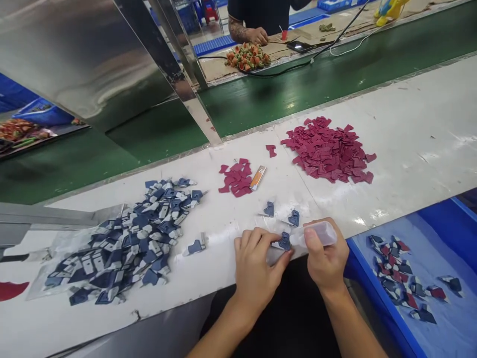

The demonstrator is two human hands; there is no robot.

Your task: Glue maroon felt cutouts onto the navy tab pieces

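At the near edge of a white worktop [410, 139], a worker's left hand [257, 268] pins a small blue piece [285, 241] flat under its fingertips while the right hand [326, 258] is clamped around a clear squeeze bottle [316, 234], its nozzle pointing left at that piece. The step in hand appears to be dabbing adhesive onto the blue part. 2 more blue pieces [269, 209] [294, 218] lie just beyond, a heap of blue pieces [130, 238] spreads over a clear bag to the left, and a small pile of red pieces [236, 178] lies beside a lighter [258, 177], with a large red pile [330, 149] farther right. A blue tray [458, 328] at right holds joined red-and-blue parts. The next move likely calls for reaching to the near red pile and seating 1 squarely on the blue piece. Across the green belt [261, 104], another person's hand [257, 36] rests by orange parts.
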